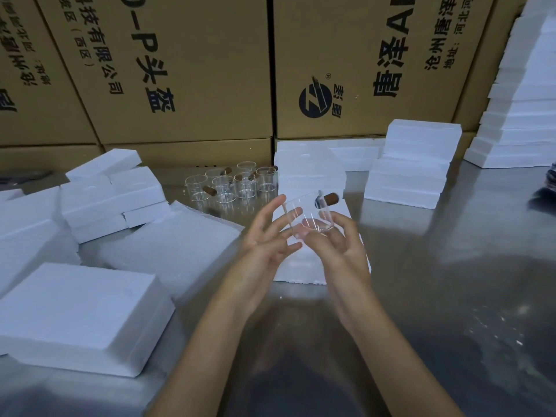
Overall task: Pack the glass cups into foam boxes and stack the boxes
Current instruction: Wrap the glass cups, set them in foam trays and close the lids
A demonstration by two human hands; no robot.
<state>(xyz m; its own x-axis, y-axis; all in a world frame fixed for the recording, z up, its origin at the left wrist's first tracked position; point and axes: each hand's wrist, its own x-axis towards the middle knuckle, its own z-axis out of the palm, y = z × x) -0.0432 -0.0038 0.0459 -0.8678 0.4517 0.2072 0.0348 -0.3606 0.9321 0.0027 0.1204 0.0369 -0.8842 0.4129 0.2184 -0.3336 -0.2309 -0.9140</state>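
Glass cup (310, 216) in right hand (337, 245), rim blurred, left hand (264, 239) alongside

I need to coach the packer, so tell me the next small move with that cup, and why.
Probably lower the cup into the foam box right under the hands. The right hand pinches it in the air, tilted, its brown handle up and to the right; the left hand is open beside it with straight fingers. Nothing lies between cup and box, though any cavity there is hidden.
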